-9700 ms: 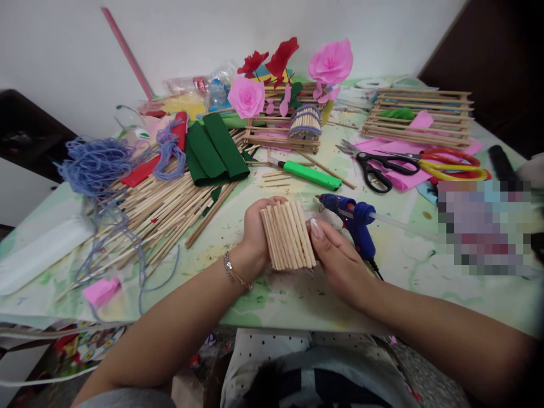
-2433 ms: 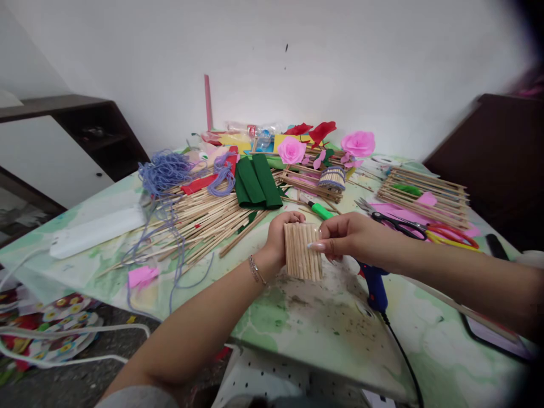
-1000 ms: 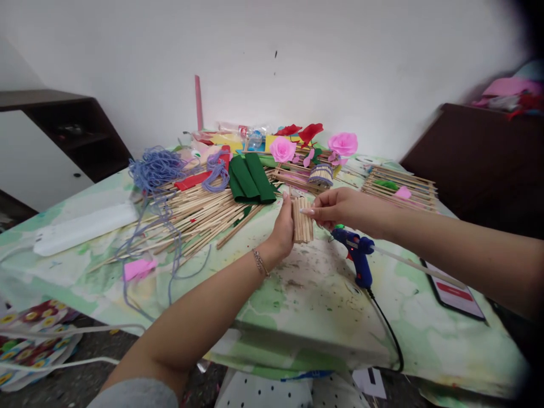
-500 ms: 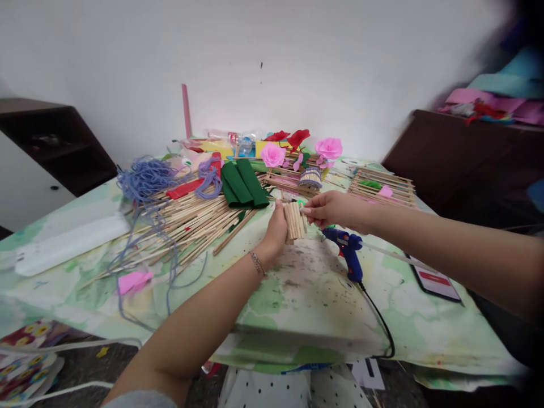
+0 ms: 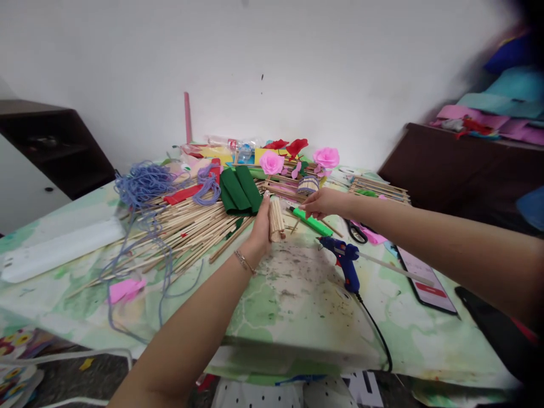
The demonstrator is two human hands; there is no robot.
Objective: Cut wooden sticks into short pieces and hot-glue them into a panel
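In the head view, the left hand (image 5: pixel 257 231) is clamped on the stick piece (image 5: pixel 276 218), a row of short pale sticks joined side by side, which appears bent into a curve. This piece is held over the middle of the table (image 5: pixel 289 317), to the right of the left palm, with the thumb up along its side. Its sticks run nearly upright in the view, leaning only a little.

The right hand (image 5: pixel 321 203) is apart from the piece: it lies to its right and a little farther from the table's front edge. Its fingers are bent and pointing down; whether they hold something small, I cannot tell. Under them is the green cutter (image 5: pixel 315 222), whose long axis goes slantwise, from the back left toward the front right corner. The right hand is clearly the nearer one to it, but contact cannot be judged. Small loose sticks (image 5: pixel 293 226) lie between the piece and the cutter. The blue glue gun (image 5: pixel 346 258) is nearer to the front edge, with its nozzle turned toward the back left.
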